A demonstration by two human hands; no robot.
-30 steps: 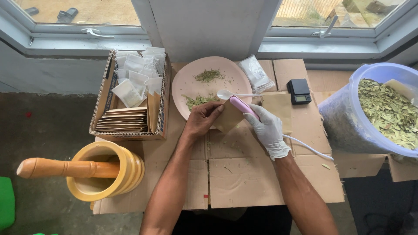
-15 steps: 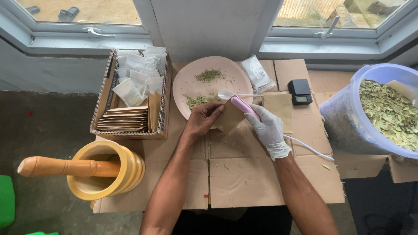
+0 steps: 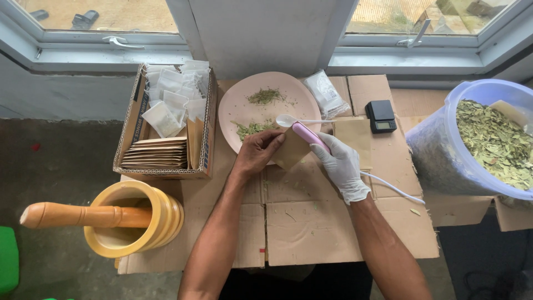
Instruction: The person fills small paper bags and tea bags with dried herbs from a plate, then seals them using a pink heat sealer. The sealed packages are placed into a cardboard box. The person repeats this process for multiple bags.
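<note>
Paper pouch (image 3: 292, 150) sits pinched in my bare left hand (image 3: 256, 153); my gloved right hand (image 3: 341, 164) grips what looks like a pink sealer (image 3: 311, 136) against it.

We see a brown paper pouch (image 3: 291, 149) at the pink plate's near edge. White sachets (image 3: 169, 97) and flat brown envelopes (image 3: 155, 154) fill a printed cardboard box (image 3: 129, 123). A clear plastic packet (image 3: 327, 93) lies beside a small black scale's grey screen (image 3: 382, 125).
</note>
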